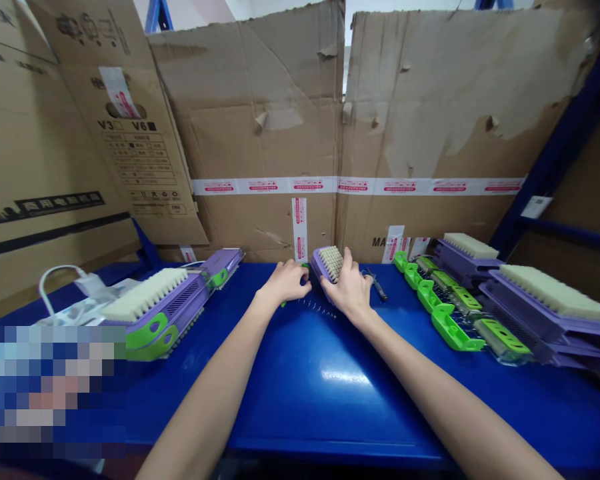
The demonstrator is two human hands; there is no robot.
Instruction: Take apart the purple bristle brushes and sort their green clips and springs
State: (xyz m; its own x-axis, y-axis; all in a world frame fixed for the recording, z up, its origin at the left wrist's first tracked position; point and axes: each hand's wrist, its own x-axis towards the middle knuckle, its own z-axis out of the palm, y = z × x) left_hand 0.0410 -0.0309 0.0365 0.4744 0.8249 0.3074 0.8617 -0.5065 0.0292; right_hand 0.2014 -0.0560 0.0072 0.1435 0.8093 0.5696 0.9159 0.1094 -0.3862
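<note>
My right hand (349, 288) is wrapped round a small purple plastic brush piece with a cream nubbed pad (331, 263), which stands tilted above the blue table. My left hand (285, 281) has its fingers curled in a pinch just to the left of it. Bits of a green plastic piece (283, 304) show at the edges of that hand; most of it is hidden by the fingers. Between and below both hands runs a row of fine, pale curved lines, too small to tell whether pins or reflections. A small dark tool (380, 289) lies right of my right hand.
Purple-and-green brushes with cream pads (153, 297) lie at left, near a white plug (91, 285) and cable. At right are green plastic covers (450, 327), clear-and-green pieces (503, 338) and stacked purple parts (555, 310). Cardboard walls (260, 133) enclose the blue table (300, 400).
</note>
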